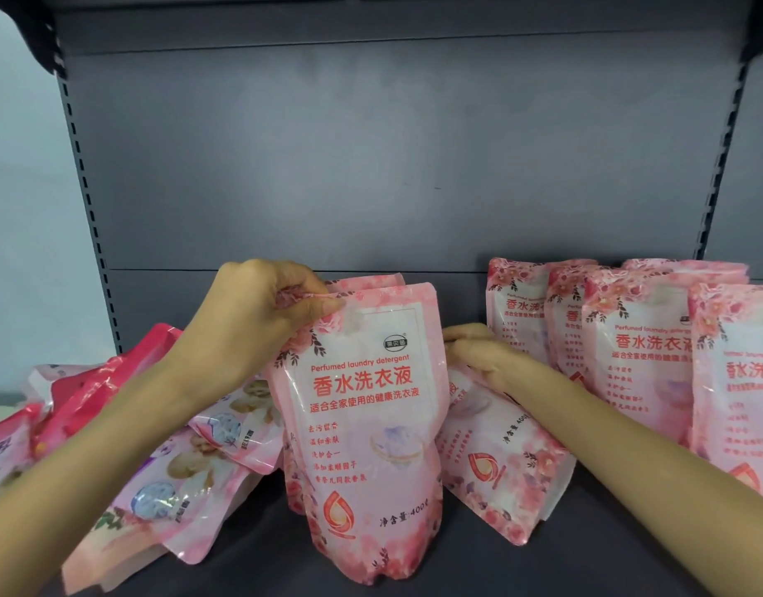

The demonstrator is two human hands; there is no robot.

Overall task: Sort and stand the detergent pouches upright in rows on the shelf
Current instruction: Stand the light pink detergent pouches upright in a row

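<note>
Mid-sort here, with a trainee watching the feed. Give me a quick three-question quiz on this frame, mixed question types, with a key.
1. True or false: the left hand pinches the top corner of the upright centre pouch.
2. The standing rows are on which side of the centre pouch? A) left B) right C) on top of it
3. Fill in: the pouches in the left pile are ___, not upright.
Key: 1 true; 2 B; 3 lying down.

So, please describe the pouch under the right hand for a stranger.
On the dark shelf, look between the centre pouch that the left hand pinches and the standing row at right. The tilted pouch alone leans sideways, under the right hand.
</note>
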